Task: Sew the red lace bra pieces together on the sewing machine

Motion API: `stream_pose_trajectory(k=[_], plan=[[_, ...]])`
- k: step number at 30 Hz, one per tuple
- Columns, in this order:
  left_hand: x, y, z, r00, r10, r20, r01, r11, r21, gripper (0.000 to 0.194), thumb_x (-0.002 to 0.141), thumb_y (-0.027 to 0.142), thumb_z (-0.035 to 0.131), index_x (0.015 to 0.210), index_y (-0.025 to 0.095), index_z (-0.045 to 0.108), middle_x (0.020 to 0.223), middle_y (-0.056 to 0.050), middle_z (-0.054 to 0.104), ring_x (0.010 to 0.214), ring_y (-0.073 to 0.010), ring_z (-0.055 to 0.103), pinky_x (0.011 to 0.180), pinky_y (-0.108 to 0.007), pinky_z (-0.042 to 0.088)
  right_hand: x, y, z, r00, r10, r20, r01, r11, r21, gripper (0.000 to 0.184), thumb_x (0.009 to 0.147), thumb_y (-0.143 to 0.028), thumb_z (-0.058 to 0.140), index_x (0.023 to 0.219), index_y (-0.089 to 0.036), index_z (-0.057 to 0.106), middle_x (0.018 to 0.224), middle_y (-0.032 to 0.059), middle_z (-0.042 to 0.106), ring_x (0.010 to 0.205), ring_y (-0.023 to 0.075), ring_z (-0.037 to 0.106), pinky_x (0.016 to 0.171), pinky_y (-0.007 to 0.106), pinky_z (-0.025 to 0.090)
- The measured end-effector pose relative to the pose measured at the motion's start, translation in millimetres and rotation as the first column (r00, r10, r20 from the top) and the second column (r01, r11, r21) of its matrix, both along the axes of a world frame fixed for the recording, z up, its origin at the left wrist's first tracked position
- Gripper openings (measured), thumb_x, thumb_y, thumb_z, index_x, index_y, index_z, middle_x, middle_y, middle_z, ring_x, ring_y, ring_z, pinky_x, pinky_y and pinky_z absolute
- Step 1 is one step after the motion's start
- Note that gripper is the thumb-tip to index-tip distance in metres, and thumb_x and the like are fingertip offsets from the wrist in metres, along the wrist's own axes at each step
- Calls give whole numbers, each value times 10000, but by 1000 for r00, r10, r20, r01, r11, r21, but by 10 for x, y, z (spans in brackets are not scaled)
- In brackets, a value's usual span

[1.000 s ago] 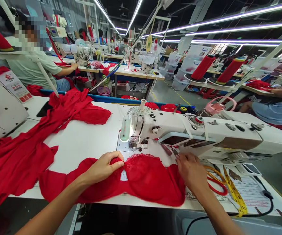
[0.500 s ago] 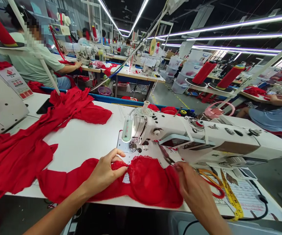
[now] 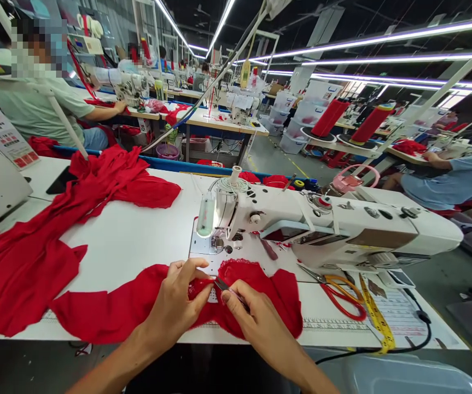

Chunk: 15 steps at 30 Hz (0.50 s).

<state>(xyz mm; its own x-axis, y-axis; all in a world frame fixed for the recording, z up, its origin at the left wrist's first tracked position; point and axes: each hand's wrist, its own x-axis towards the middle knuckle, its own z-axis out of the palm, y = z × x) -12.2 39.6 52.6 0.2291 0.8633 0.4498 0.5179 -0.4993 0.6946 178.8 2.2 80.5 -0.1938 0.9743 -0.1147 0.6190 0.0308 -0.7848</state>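
Observation:
A red lace garment piece point(image 3: 260, 290) lies flat on the white table point(image 3: 137, 235) in front of the white sewing machine point(image 3: 326, 227). My left hand point(image 3: 178, 301) pinches the red fabric near its middle, fingers closed on it. My right hand point(image 3: 256, 320) holds small metal thread snips point(image 3: 224, 286), whose tip meets the fabric right beside my left fingers. Both hands sit close together, just below the machine's needle area point(image 3: 219, 243).
A large heap of red fabric point(image 3: 55, 230) covers the table's left side. Orange-handled scissors point(image 3: 338, 290) and a yellow tape measure point(image 3: 373, 314) lie to the right. Other people sit at sewing stations at the left rear and far right. Red thread cones point(image 3: 330, 117) stand behind.
My right hand has moved left from beside the machine arm to the garment's middle, now carrying the snips. My left hand keeps its pinch on the fabric.

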Motion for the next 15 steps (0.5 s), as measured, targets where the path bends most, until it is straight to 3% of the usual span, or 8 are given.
stream_pose_trajectory(k=[6, 9, 10, 12, 15], plan=[[8, 2, 1, 998, -12, -60, 17, 996, 88, 267, 918, 175, 559, 1155, 269, 481, 842, 38, 762, 851, -216, 689, 830, -384, 499, 4, 10, -11, 997, 9, 74, -15, 996, 83, 413, 1045, -509, 330, 744, -240, 420, 620, -52, 510, 562, 127, 470, 528, 239, 301], [-38, 84, -48, 990, 37, -137, -30, 998, 50, 290, 926, 198, 572, 1191, 262, 474, 856, 24, 754, 858, -234, 684, 830, -407, 511, 120, 104, -65, 947, -78, 312, 22, 983, 180, 384, 1061, -466, 311, 816, -236, 497, 599, -39, 556, 533, 140, 539, 515, 246, 295], [-61, 117, -69, 981, 71, -180, -62, 997, 55, 301, 932, 213, 574, 1214, 252, 475, 893, 3, 749, 874, -247, 680, 827, -419, 517, 179, 152, -92, 886, -142, 442, 49, 976, 214, 350, 1061, -441, 328, 874, -228, 534, 594, -27, 579, 527, 153, 568, 505, 251, 285], [-108, 168, -111, 954, 153, -258, -125, 984, 124, 328, 953, 235, 560, 1268, 218, 475, 1015, -59, 725, 945, -274, 667, 848, -452, 525, 323, 259, -154, 676, -281, 681, 102, 951, 291, 293, 1051, -393, 377, 984, -194, 582, 604, 14, 624, 529, 188, 619, 484, 262, 265], [-160, 156, -148, 930, 239, -279, -159, 947, 280, 294, 991, 196, 503, 1284, 189, 494, 1145, -109, 666, 1052, -279, 632, 914, -455, 529, 588, 385, -246, 383, -407, 829, 98, 911, 401, 302, 1044, -341, 398, 1002, -134, 614, 694, 103, 676, 596, 224, 670, 477, 268, 289]])
